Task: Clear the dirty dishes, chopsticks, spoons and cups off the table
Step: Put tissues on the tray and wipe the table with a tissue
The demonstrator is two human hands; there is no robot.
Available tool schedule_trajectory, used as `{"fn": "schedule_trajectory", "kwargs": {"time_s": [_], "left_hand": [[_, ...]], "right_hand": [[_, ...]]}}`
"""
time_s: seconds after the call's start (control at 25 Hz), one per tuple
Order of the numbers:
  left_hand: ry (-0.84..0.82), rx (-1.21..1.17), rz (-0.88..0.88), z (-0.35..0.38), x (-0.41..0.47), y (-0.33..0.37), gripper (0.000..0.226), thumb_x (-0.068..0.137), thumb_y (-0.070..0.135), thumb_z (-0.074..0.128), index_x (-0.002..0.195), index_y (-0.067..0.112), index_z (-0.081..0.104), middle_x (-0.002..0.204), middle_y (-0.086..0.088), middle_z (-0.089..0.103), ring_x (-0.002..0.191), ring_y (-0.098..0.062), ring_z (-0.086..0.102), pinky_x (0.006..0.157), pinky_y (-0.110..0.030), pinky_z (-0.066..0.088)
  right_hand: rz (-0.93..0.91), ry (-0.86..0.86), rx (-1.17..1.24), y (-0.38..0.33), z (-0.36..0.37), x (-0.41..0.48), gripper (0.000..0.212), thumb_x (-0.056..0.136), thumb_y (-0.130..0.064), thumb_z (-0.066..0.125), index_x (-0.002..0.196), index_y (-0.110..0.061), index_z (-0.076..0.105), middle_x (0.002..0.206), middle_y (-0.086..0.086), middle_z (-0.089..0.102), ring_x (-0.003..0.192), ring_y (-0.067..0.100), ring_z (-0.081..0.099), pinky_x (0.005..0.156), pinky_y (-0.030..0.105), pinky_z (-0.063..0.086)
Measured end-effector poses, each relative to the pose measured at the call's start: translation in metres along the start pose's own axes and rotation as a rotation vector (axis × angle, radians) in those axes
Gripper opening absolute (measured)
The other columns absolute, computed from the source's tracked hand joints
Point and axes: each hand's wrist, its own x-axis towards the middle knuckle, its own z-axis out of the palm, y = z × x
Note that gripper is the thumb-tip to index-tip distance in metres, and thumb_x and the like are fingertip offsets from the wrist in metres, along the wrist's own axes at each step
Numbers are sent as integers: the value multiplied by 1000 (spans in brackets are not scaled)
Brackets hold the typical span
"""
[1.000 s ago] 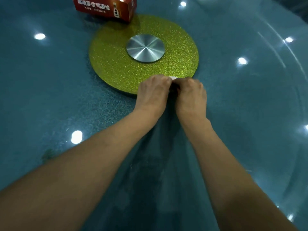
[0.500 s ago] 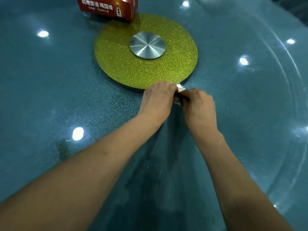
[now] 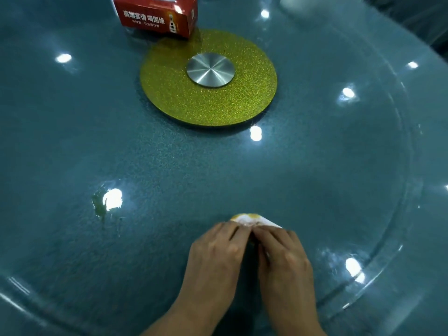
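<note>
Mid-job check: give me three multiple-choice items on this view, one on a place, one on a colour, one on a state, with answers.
1. Where is the red tissue box?
A. at the far edge of the gold disc
B. beside the hands
C. on the steel hub

2. What colour stains the white tissue?
A. red
B. yellow
C. black

3. How do the hands hold the tissue?
A. both press it to the table
B. one lifts it
C. neither touches it

Answers:
1 A, it stands past the glittery gold disc, away from the hub.
2 B, yellow marks its far edge.
3 A, left hand and right hand meet over it on the blue glass table.
</note>
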Motion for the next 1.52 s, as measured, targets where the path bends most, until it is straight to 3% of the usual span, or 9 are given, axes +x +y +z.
{"fn": "schedule_trajectory", "kwargs": {"time_s": [0.12,0.28,0.48,0.64,0.8,1.16,1.28,1.36,1.52], "left_hand": [[-30,39,10,1,-5,0,32,80,12,69,110,19,74,100,7,71,86,-15,69,70,-29,57],[-25,48,-10,3,15,-4,41,72,6,84,109,20,73,97,7,70,84,-16,67,69,-30,57],[26,94,-23,22,83,-16,32,78,9,81,106,23,74,90,6,70,81,-18,66,66,-31,55],[47,209,-30,34,151,-26,23,74,13,88,91,23,75,75,3,66,70,-20,65,51,-29,39],[-17,251,-53,35,201,-25,6,95,13,68,100,16,70,91,-4,69,86,-27,66,62,-33,31],[-43,291,-59,42,220,-15,11,103,20,56,107,19,66,105,-4,67,100,-26,63,68,-33,32],[-40,257,-29,40,187,-12,7,98,19,65,105,20,66,99,-2,66,95,-25,64,65,-33,33],[-5,215,-19,37,158,-13,19,85,15,80,101,22,70,87,1,64,83,-22,66,58,-34,38],[-5,181,-41,30,103,-10,35,73,14,88,103,28,74,80,8,62,74,-15,64,53,-28,44]], "right_hand": [[10,17,29,0,1,-5,36,83,-20,51,105,-19,78,107,-11,72,97,9,59,88,8,39],[25,39,45,-3,1,15,36,86,-19,50,111,-19,77,110,-12,71,100,6,59,96,3,34],[56,48,-27,16,12,81,30,87,-5,61,109,-19,77,101,-2,73,91,20,63,81,20,41],[75,57,-52,37,23,149,26,89,-5,63,102,-21,78,94,3,73,87,25,63,74,28,43],[71,26,-81,51,27,201,30,92,-9,57,101,-27,79,94,6,74,88,30,66,75,42,52],[89,1,-126,67,28,205,30,89,-7,56,101,-24,78,91,10,71,83,34,65,70,39,50],[90,21,-139,60,19,172,28,90,-4,60,101,-22,78,90,9,70,81,32,62,66,30,33],[91,32,-129,51,17,147,28,89,-1,62,101,-21,78,89,8,69,80,29,59,66,23,23],[77,41,-46,32,14,97,32,84,5,66,102,-19,77,88,3,68,77,17,50,67,18,22]]}}
